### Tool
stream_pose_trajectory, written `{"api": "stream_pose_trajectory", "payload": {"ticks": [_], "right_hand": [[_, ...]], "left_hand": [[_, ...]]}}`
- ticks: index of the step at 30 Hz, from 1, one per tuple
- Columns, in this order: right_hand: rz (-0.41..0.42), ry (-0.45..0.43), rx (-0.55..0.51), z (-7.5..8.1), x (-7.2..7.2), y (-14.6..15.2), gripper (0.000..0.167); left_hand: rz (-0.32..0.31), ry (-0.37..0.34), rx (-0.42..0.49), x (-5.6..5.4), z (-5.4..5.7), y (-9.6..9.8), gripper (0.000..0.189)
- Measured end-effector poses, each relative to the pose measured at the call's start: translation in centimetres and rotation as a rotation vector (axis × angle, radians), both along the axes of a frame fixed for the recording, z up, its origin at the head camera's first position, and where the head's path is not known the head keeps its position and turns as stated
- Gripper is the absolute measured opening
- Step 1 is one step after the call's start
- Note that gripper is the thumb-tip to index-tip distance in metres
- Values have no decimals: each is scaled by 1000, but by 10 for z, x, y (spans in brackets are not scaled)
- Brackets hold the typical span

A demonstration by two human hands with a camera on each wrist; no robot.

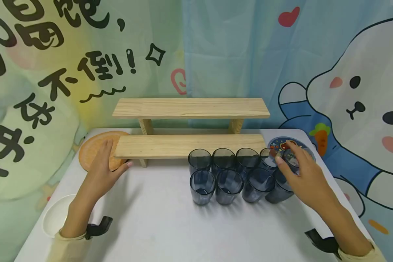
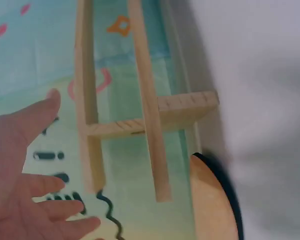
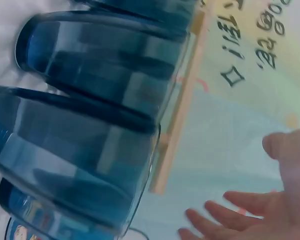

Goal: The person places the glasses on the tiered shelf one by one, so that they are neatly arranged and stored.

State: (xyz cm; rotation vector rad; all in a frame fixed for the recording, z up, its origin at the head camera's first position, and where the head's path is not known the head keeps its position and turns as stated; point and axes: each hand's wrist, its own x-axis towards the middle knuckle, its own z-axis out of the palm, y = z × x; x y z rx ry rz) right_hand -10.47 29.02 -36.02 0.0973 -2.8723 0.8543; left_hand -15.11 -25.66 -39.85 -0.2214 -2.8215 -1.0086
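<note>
Several blue-tinted drinking glasses [image 1: 201,187] stand upright in two close rows on the white table, in front of the right part of a two-tier wooden shelf [image 1: 191,109]. My right hand [image 1: 304,178] hovers at the right end of these rows, fingers spread, thumb close over the rim of a glass [image 1: 279,189]. In the right wrist view, nothing is between the thumb and fingers, and the glasses fill the left side. My left hand [image 1: 99,178] is spread near the shelf's left end and overlaps a round orange mat [image 1: 95,149] in the head view. It holds nothing.
A white round dish [image 1: 54,216] sits at the table's left edge. Behind the right-hand glasses lies a round blue patterned mat [image 1: 283,142]. A printed cloth backdrop [image 1: 219,47] hangs behind the table [image 1: 170,225].
</note>
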Motion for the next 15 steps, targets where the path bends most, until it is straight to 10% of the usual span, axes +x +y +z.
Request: {"api": "stream_pose_trajectory", "payload": {"ticks": [6, 15], "right_hand": [[-140, 209, -129, -11, 15, 18, 48], [-297, 216, -244, -46, 30, 35, 54]], "left_hand": [[68, -7, 165, -18, -20, 0, 101], [141, -182, 186, -43, -42, -2, 107]]}}
